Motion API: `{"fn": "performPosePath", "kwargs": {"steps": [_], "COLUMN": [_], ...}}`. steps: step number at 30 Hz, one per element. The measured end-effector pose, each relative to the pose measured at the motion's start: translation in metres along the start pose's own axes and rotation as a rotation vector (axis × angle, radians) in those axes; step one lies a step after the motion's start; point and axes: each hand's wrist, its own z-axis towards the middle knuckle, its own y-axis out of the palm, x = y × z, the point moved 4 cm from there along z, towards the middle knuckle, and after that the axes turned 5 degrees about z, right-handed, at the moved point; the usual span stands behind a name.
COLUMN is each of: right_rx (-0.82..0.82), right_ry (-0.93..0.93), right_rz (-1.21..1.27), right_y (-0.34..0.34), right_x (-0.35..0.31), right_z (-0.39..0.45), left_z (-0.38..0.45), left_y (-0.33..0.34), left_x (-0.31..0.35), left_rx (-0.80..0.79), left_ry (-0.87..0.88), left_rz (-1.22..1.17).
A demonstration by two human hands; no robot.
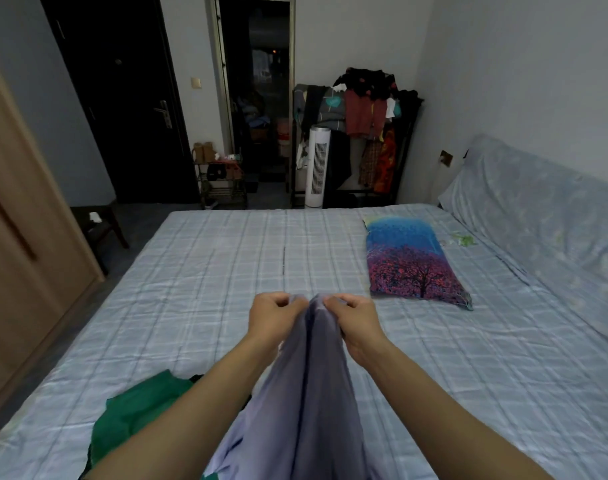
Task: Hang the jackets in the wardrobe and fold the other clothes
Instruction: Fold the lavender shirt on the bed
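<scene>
Lavender-grey cloth, a thin garment (306,393), hangs at lower centre of the frame, held up over the checked bed (209,271). Left hand (273,318) and right hand (356,322) sit close together, each with fingers curled, pinching its top edge. Green garment (136,414) lies lower left. Folded tree-print cloth (411,261) right of centre. Clothes rack (361,133) upper centre; wooden wardrobe (22,258) at left edge.
</scene>
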Motion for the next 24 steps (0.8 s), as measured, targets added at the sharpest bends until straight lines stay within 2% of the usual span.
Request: {"fn": "performPosePath", "kwargs": {"steps": [11, 14, 18, 22, 24], "right_rx": [-0.092, -0.125, -0.071, 0.003, 0.019], "right_ry": [-0.106, -0.173, -0.225, -0.199, -0.193], "right_rz": [0.016, -0.074, -0.248, -0.289, -0.313], "right_y": [0.007, 0.011, 0.01, 0.002, 0.0], "right_x": [-0.006, -0.009, -0.004, 0.007, 0.007], "right_z": [-0.023, -0.026, -0.024, -0.02, -0.019], "left_z": [-0.023, -0.021, -0.024, -0.018, -0.014], "left_y": [0.007, 0.008, 0.012, 0.011, 0.003], "left_x": [0.006, 0.003, 0.0, -0.019, -0.025], "left_rx": [-0.021, -0.063, -0.157, -0.25, -0.255], "left_ry": [0.034, 0.037, 0.058, -0.041, -0.01], "left_rz": [-0.063, -0.063, -0.026, -0.036, 0.063]}}
